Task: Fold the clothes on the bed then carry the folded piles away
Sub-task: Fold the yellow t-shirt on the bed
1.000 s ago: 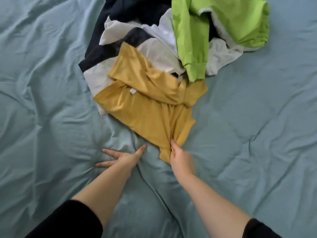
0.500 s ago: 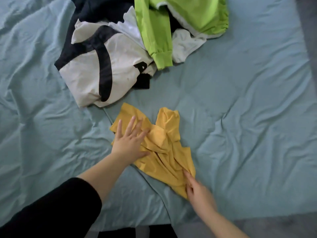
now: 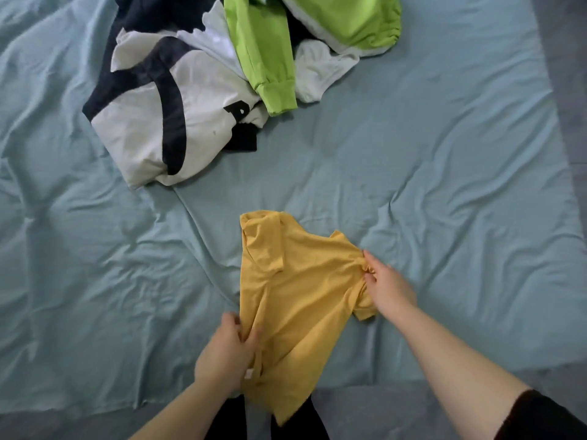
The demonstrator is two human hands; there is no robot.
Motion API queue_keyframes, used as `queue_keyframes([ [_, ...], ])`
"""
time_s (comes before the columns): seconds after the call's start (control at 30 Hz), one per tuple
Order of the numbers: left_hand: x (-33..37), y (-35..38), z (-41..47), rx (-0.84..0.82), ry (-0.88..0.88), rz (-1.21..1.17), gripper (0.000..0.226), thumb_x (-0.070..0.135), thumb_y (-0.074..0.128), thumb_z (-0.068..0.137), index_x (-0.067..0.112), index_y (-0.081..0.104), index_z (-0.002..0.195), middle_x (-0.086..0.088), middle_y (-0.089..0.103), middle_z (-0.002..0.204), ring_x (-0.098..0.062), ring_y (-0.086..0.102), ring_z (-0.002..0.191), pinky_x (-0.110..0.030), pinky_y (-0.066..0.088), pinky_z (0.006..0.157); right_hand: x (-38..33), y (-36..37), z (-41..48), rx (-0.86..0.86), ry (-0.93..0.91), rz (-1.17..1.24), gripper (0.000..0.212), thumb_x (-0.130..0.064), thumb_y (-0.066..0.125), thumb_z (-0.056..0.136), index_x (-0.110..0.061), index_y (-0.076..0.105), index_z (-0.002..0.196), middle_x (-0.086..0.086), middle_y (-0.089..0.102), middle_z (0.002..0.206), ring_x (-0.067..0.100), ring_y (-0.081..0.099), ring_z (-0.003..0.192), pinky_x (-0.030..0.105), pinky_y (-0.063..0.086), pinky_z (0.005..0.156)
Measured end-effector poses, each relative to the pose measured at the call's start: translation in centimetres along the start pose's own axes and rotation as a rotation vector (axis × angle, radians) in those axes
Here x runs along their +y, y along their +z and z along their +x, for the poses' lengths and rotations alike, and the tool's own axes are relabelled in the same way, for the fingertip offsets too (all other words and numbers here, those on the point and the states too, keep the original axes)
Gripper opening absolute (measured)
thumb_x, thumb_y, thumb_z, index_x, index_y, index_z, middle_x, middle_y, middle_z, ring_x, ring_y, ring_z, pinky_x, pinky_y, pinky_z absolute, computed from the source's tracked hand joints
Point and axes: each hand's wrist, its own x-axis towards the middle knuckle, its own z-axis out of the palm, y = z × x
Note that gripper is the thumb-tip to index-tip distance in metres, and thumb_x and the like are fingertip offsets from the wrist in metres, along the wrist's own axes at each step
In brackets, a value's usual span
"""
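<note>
A yellow T-shirt lies crumpled near the front edge of the bed, its lower end hanging over the edge. My left hand grips its left side, fingers curled into the cloth beside a small white label. My right hand pinches bunched fabric at the shirt's right side, by a sleeve. Farther back lies a heap of unfolded clothes: a white and navy garment, a lime green top and a white piece.
The bed's light blue sheet is wrinkled all over. Grey floor shows past the right edge and along the front edge. My dark trouser legs stand against the bed below the shirt.
The yellow shirt was dragged off the heap toward the front edge. My left hand went from pressing flat to gripping the left side; my right hand moved up to the shirt's right side.
</note>
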Motion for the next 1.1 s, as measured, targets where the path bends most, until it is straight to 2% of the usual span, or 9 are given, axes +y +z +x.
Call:
queue_keyframes([
  [0.13, 6.0, -2.6, 2.7, 0.227, 0.08, -0.082, 0.089, 0.076, 0.055, 0.07, 0.026, 0.028, 0.139, 0.005, 0.045, 0.134, -0.02, 0.05, 0.121, -0.046, 0.047, 0.095, -0.6, -0.2, 0.7, 0.121, -0.021, 0.176, 0.044, -0.052, 0.055, 0.089, -0.023, 0.059, 0.122, 0.004, 0.061, 0.115, 0.026, 0.058, 0.109, 0.034, 0.044, 0.088],
  [0.27, 13.0, -3.1, 7.6, 0.294, 0.081, -0.053, 0.101, 0.077, 0.056, 0.069, 0.026, 0.015, 0.146, -0.005, 0.034, 0.143, -0.03, 0.039, 0.131, -0.051, 0.037, 0.103, -2.9, 0.1, 2.9, 0.123, 0.063, 0.415, 0.036, -0.046, 0.047, 0.095, -0.015, 0.063, 0.087, 0.005, 0.068, 0.09, 0.029, 0.062, 0.091, 0.034, 0.044, 0.073],
  [0.47, 13.7, -4.5, 12.8, 0.285, -0.05, -0.173, 0.048, 0.038, 0.06, 0.08, 0.021, 0.039, 0.12, -0.008, 0.047, 0.122, -0.032, 0.052, 0.103, -0.035, 0.038, 0.082, -3.3, 0.0, 5.4, -0.065, 0.016, 0.49, 0.009, -0.023, 0.068, 0.085, -0.016, 0.063, 0.084, -0.007, 0.054, 0.066, 0.016, 0.053, 0.071, 0.027, 0.038, 0.06],
  [0.63, 11.5, -8.7, 12.8, 0.128, 0.222, -0.062, 0.017, 0.017, 0.06, 0.076, 0.025, 0.061, 0.091, 0.007, 0.06, 0.081, -0.021, 0.058, 0.082, -0.026, 0.041, 0.067, -2.7, -2.5, 5.6, 0.095, -0.084, 0.245, 0.011, -0.024, 0.061, 0.089, -0.022, 0.053, 0.082, -0.004, 0.058, 0.082, 0.021, 0.058, 0.081, 0.032, 0.044, 0.068],
  [0.73, 12.4, -12.2, 12.8, 0.19, 0.321, -0.043, 0.028, 0.002, 0.051, 0.076, 0.027, 0.061, 0.081, 0.003, 0.064, 0.081, -0.02, 0.06, 0.079, -0.024, 0.041, 0.06, -4.1, -5.7, 6.5, 0.269, -0.115, 0.195, 0.011, -0.026, 0.057, 0.093, -0.022, 0.05, 0.084, 0.002, 0.062, 0.091, 0.027, 0.059, 0.088, 0.033, 0.041, 0.069],
  [0.87, 15.3, -15.4, 13.2, 0.369, 0.404, -0.039, 0.043, -0.004, 0.04, 0.079, 0.021, 0.06, 0.108, -0.004, 0.064, 0.107, -0.019, 0.054, 0.089, -0.023, 0.04, 0.065, -7.8, -10.4, 9.1, 0.426, -0.169, 0.228, 0.001, -0.02, 0.055, 0.092, -0.02, 0.054, 0.092, 0.005, 0.062, 0.102, 0.029, 0.057, 0.097, 0.037, 0.043, 0.077],
  [0.93, 16.3, -15.7, 13.4, 0.406, 0.399, -0.002, 0.059, -0.002, 0.04, 0.08, 0.024, 0.047, 0.132, -0.006, 0.057, 0.124, -0.025, 0.055, 0.104, -0.029, 0.043, 0.075, -9.3, -11.6, 10.2, 0.427, -0.197, 0.193, 0.017, -0.016, 0.055, 0.09, -0.018, 0.058, 0.107, 0.006, 0.06, 0.113, 0.029, 0.054, 0.108, 0.038, 0.041, 0.087],
  [1.03, 15.9, -14.1, 13.0, 0.37, 0.267, -0.034, 0.076, 0.008, 0.054, 0.083, 0.029, 0.018, 0.148, -0.007, 0.033, 0.145, -0.03, 0.048, 0.12, -0.036, 0.043, 0.081, -10.4, -10.7, 9.7, 0.378, -0.226, 0.147, 0.034, -0.018, 0.06, 0.086, -0.019, 0.057, 0.121, 0.007, 0.055, 0.121, 0.029, 0.049, 0.115, 0.038, 0.038, 0.095],
  [1.1, 14.3, -11.5, 11.6, 0.353, 0.127, -0.153, 0.083, 0.022, 0.067, 0.081, 0.026, 0.017, 0.146, -0.007, 0.028, 0.145, -0.028, 0.049, 0.117, -0.035, 0.044, 0.08, -9.7, -8.1, 7.8, 0.353, -0.196, 0.252, 0.03, -0.021, 0.064, 0.085, -0.017, 0.059, 0.114, 0.006, 0.058, 0.109, 0.027, 0.053, 0.106, 0.037, 0.042, 0.09],
])
